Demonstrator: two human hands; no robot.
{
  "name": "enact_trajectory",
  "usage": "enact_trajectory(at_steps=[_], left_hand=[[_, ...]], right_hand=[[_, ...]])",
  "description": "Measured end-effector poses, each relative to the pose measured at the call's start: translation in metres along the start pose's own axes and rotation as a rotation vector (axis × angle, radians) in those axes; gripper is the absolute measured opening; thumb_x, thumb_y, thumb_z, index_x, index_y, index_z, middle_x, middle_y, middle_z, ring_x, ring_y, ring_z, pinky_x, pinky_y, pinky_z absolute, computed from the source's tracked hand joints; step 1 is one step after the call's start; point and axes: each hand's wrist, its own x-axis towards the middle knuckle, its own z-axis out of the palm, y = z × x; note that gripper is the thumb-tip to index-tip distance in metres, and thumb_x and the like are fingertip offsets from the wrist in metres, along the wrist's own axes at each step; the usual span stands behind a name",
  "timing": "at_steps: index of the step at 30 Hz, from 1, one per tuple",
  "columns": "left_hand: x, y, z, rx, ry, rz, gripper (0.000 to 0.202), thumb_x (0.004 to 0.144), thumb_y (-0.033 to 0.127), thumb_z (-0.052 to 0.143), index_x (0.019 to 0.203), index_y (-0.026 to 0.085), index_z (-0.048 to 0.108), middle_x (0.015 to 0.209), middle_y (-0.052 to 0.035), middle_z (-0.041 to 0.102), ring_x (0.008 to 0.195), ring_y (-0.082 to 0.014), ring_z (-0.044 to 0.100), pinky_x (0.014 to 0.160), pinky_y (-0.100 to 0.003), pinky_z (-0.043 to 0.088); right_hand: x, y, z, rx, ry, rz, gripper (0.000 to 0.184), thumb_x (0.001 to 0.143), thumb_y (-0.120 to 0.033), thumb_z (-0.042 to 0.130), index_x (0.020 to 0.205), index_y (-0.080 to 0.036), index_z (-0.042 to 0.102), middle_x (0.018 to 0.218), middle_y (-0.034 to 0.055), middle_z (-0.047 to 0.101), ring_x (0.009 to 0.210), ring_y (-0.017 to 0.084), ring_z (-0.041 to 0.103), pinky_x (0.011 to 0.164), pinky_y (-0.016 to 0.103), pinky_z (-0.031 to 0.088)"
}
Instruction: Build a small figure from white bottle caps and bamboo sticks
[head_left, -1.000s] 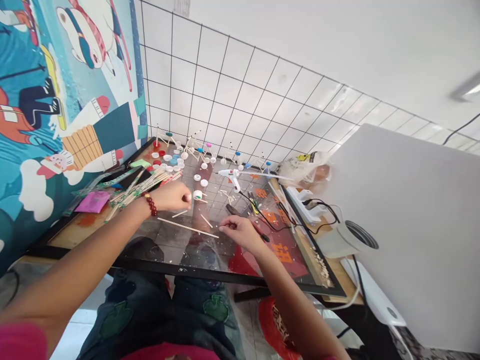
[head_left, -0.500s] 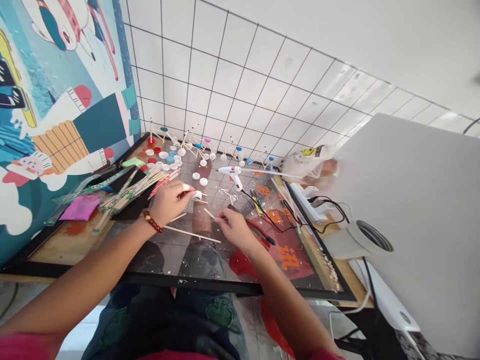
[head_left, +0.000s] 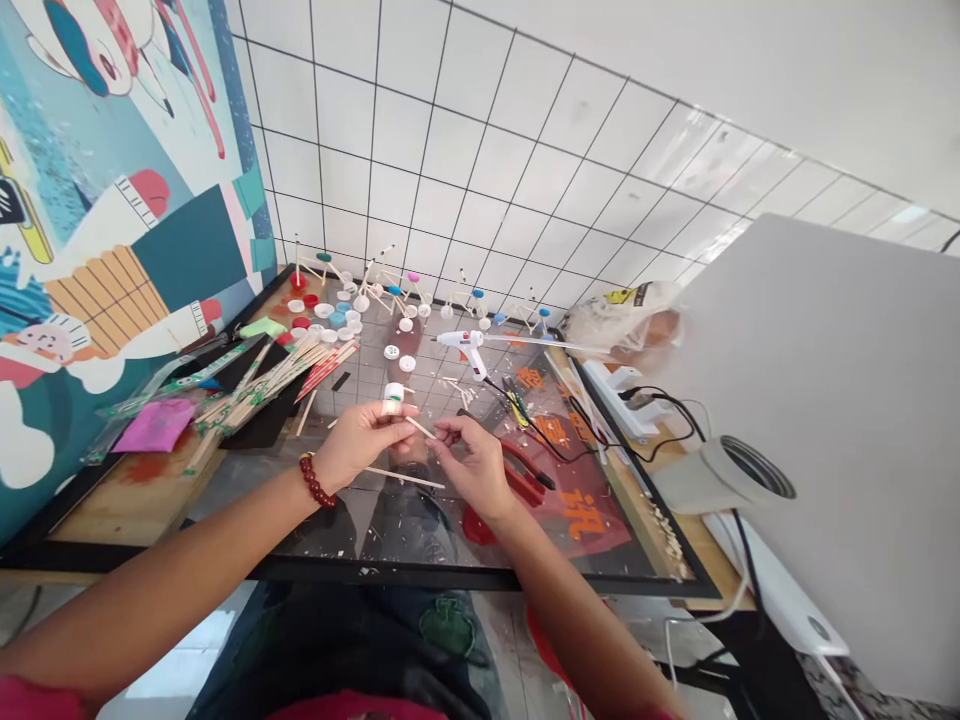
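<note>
Head view, centre: pinching short stick (head_left: 420, 428) between left hand (head_left: 360, 440) and right hand (head_left: 474, 462) above surface (head_left: 420, 522), likely for steadier two-ended grip.

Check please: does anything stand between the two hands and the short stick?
Nothing visible does. The left hand and the right hand each pinch one end of the short stick, held above the glass table. The white cap sits just beyond the left fingertips, not between a hand and the stick.

One glue gun (head_left: 466, 346), one power strip (head_left: 616, 396) — two hands (left (head_left: 364, 440), right (head_left: 472, 462)), one held stick (head_left: 420, 429).
</note>
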Motion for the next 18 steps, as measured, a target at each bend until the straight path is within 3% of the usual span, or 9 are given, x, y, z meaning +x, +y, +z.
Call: enact_trajectory(at_steps=[5, 7, 10, 14, 18], left_hand=[[0.001, 0.001, 0.002, -0.194, 0.012, -0.063, 0.04, 0.057, 0.039, 0.089, 0.08, 0.012, 0.071, 0.068, -0.0029, 0.069, 0.059, -0.0113, 0.062, 0.058, -0.024, 0.051], [0.001, 0.001, 0.003, -0.201, 0.006, -0.063, 0.039, 0.056, 0.039, 0.089, 0.079, 0.012, 0.071, 0.068, -0.0032, 0.069, 0.059, -0.0113, 0.062, 0.057, -0.023, 0.05], [0.002, 0.0, 0.002, -0.156, 0.013, -0.037, 0.037, 0.059, 0.039, 0.087, 0.079, 0.012, 0.071, 0.068, -0.0037, 0.069, 0.061, -0.0128, 0.063, 0.057, -0.025, 0.05], [-0.001, -0.001, 0.002, 0.077, 0.022, 0.042, 0.026, 0.067, 0.035, 0.08, 0.08, 0.014, 0.072, 0.065, -0.0021, 0.068, 0.057, -0.0128, 0.06, 0.058, -0.026, 0.049], [-0.007, -0.003, 0.004, 0.431, -0.034, 0.255, 0.011, 0.075, 0.028, 0.074, 0.076, 0.017, 0.074, 0.069, -0.0026, 0.07, 0.061, -0.0126, 0.059, 0.059, -0.024, 0.046]], right_hand=[[0.0, 0.0, 0.001, 0.096, 0.03, -0.018, 0.037, 0.079, -0.028, 0.076, 0.112, -0.02, 0.062, 0.083, 0.0, 0.063, 0.072, 0.013, 0.058, 0.071, 0.026, 0.051], [0.0, 0.0, 0.0, 0.08, 0.03, -0.028, 0.035, 0.08, -0.03, 0.075, 0.111, -0.019, 0.063, 0.083, 0.0005, 0.063, 0.072, 0.013, 0.058, 0.071, 0.026, 0.051], [0.001, -0.002, -0.002, 0.046, 0.007, -0.073, 0.017, 0.087, -0.029, 0.067, 0.101, -0.02, 0.066, 0.083, 0.0021, 0.065, 0.073, 0.013, 0.059, 0.07, 0.027, 0.05], [0.002, -0.006, -0.008, 0.017, 0.031, -0.09, 0.013, 0.093, -0.027, 0.058, 0.086, -0.021, 0.068, 0.08, 0.0032, 0.068, 0.074, 0.014, 0.061, 0.071, 0.028, 0.049], [0.004, -0.004, -0.012, 0.06, 0.109, -0.031, 0.013, 0.09, -0.029, 0.063, 0.081, -0.021, 0.069, 0.077, 0.0022, 0.069, 0.072, 0.015, 0.061, 0.069, 0.027, 0.048]])
